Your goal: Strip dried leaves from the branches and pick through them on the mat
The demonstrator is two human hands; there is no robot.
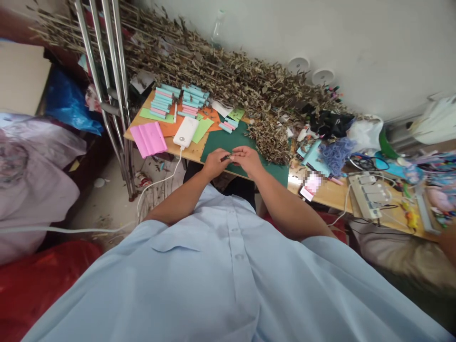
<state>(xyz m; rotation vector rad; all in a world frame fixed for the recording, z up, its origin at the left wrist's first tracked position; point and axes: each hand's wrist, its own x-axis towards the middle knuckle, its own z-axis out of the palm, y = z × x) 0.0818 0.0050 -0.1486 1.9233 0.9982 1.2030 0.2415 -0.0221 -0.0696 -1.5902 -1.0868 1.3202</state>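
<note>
My left hand [215, 163] and my right hand [245, 160] meet at the front edge of the green mat [221, 141]. Both have their fingers pinched together around something small and dark, too small to make out. Beyond and to the right of them lies a heap of dried leaves [272, 141]. A few blue and pink paper rolls [228, 125] sit on the mat just past my hands. Farther left are stacks of several more rolls [162, 100] and a white power bank [185, 131] with a cable.
Long dried stems [192, 52] lie along the wall. Metal crutches [113, 71] stand at the left beside folded pink paper [148, 138]. On the right are a phone [311, 186], blue yarn [337, 156] and a power strip [368, 194]. Another person's arm [449, 242] shows at the right edge.
</note>
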